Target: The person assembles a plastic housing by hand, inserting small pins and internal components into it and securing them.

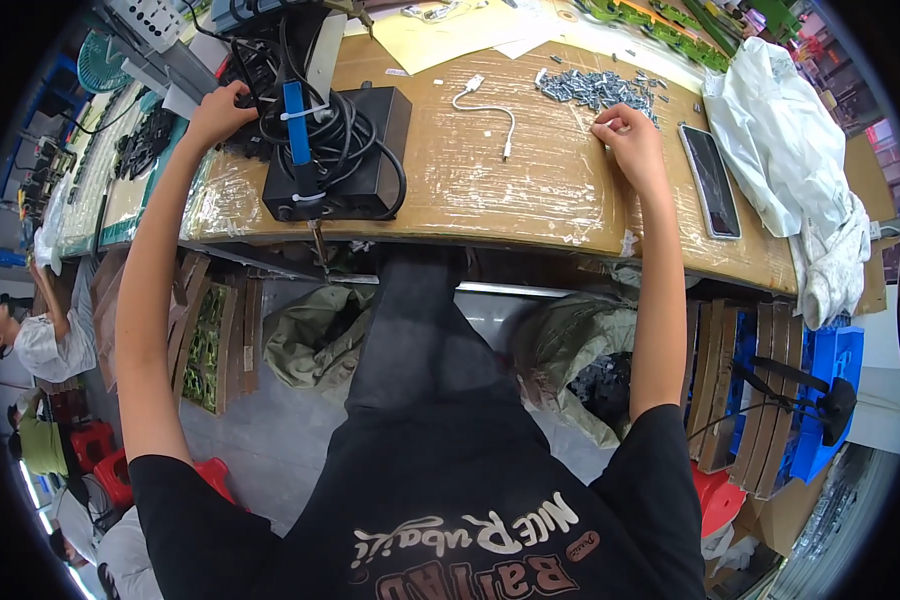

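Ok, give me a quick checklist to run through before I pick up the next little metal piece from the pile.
1. Right hand at the pile of small metal pieces: ok, it rests on the table just below the pile.
2. Piece already pinched in the right fingers: cannot tell, the fingers are curled shut.
3. Left hand placed: ok, it is on the dark parts beside the black box.
4. Blue-handled tool within reach: ok, it lies on the black box among coiled cables.
5. Phone clear of the pile: ok, it lies apart, right of the hand.
6. White cable out of the way: ok, left of the pile.
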Demonstrator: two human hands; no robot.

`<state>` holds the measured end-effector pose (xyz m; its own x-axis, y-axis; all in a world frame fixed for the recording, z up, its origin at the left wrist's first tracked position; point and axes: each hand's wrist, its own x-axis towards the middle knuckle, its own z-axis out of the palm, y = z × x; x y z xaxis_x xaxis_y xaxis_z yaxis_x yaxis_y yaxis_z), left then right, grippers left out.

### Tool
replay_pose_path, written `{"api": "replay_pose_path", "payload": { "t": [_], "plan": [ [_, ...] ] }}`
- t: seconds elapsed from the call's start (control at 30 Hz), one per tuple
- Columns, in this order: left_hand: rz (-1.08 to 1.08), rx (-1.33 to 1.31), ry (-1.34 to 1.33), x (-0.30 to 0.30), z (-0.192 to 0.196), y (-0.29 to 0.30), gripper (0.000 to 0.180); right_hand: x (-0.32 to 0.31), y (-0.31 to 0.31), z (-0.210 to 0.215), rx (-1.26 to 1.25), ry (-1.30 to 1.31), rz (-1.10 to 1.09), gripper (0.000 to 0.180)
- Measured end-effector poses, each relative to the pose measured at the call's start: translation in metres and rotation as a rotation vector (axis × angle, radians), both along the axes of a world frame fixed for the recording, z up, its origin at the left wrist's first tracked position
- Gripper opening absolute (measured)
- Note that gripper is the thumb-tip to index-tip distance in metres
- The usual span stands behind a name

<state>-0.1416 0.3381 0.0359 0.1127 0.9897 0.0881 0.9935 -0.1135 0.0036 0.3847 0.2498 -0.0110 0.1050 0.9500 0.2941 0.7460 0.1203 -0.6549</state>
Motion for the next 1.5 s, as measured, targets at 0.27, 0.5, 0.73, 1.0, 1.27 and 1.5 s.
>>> {"api": "replay_pose_path", "payload": {
  "t": [0.27, 0.5, 0.73, 1.0, 1.27, 1.5],
  "plan": [
    [-0.105, 0.282, -0.1, -0.014, 0.015, -0.014, 0.026, 0.0, -0.004, -0.012, 0.102, 0.152, -0.052, 0.014],
    [0.063, 0.376, -0.317, -0.035, 0.03, -0.042, 0.029, -0.003, -0.009, -0.008, 0.135, 0.138, -0.141, 0.016],
    [0.268, 0.358, -0.969, -0.045, 0.05, -0.095, 0.039, 0.004, -0.013, 0.005, -0.038, 0.104, 0.07, 0.011],
    [0.216, 0.134, -1.642, 0.028, 0.046, -0.224, 0.026, 0.009, -0.011, 0.025, -0.361, -0.028, 0.059, 0.01],
    [0.221, -0.25, -2.379, 0.09, 0.005, -0.304, 0.061, -0.014, -0.042, 0.01, -0.006, -0.225, -0.163, 0.018],
    [-0.018, -0.623, -2.535, 0.12, -0.019, -0.321, 0.052, -0.033, -0.071, 0.008, 0.041, 0.26, -0.02, 0.012]
  ]
}}
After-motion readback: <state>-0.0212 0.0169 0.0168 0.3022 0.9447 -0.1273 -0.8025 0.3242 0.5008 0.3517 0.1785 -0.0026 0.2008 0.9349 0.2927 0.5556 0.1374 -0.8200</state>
